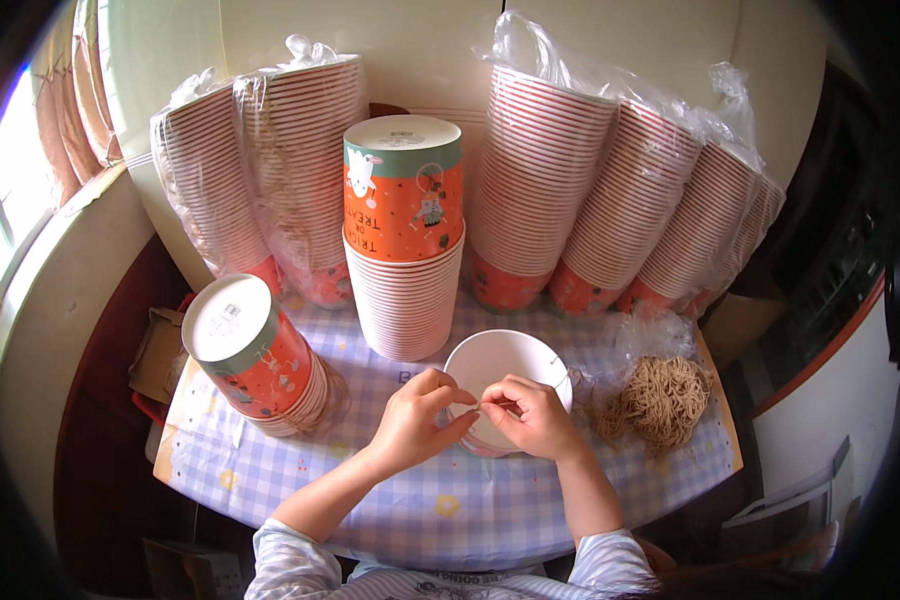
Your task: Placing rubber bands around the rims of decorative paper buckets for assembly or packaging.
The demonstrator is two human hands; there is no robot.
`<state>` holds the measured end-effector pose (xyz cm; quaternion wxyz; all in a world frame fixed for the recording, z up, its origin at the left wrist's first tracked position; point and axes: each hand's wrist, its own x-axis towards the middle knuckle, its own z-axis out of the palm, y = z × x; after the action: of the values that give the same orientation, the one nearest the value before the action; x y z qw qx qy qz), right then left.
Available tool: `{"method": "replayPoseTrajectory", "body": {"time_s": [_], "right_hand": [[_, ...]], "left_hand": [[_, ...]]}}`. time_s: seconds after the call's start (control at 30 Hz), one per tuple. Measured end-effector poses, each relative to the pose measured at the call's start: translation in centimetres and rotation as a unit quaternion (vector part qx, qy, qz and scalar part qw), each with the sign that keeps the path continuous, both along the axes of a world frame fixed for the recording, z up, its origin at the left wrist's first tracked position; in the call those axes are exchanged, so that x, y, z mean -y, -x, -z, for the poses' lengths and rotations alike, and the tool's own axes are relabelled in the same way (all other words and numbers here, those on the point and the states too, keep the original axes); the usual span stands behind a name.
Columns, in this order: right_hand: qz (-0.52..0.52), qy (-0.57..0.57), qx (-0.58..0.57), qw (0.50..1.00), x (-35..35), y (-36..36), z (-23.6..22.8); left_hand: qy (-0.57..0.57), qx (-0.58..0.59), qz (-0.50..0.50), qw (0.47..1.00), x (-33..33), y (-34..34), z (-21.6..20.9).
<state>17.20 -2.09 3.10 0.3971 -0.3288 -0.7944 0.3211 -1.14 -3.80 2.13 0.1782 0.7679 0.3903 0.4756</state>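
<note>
A white-lined paper bucket stands upright in front of me at the table's near middle. Over its near side, my left hand and my right hand meet fingertip to fingertip. Both are closed in a pinch on a thin tan cord, of which only a short bit shows between the fingers. At the bucket's right rim, more of the tan cord runs through the wall. To the right of the bucket lies a loose heap of tan cords, with clear plastic wrap behind it.
A tall nested stack of orange-and-green paper buckets stands upside down behind the bucket. Another, shorter stack leans at the left with cords hanging off it. Plastic-wrapped bucket stacks line the back. A blue checked tablecloth covers the table.
</note>
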Motion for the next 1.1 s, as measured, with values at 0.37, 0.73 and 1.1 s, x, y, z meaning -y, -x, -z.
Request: {"method": "replayPoseTrajectory", "body": {"time_s": [0.37,0.73,1.1], "right_hand": [[0.011,-0.044,0.030,0.999,0.3,0.2,-0.3],[0.047,-0.094,-0.004,0.994,0.8,0.5,-1.1],[0.094,-0.073,-0.037,0.992,0.8,-1.2,-2.1]], "left_hand": [[0.028,0.022,0.022,0.999,0.2,0.3,-0.1],[0.045,0.036,0.039,0.998,0.3,0.4,0.2],[0.088,0.047,0.069,0.993,-0.1,0.8,0.2]]}}
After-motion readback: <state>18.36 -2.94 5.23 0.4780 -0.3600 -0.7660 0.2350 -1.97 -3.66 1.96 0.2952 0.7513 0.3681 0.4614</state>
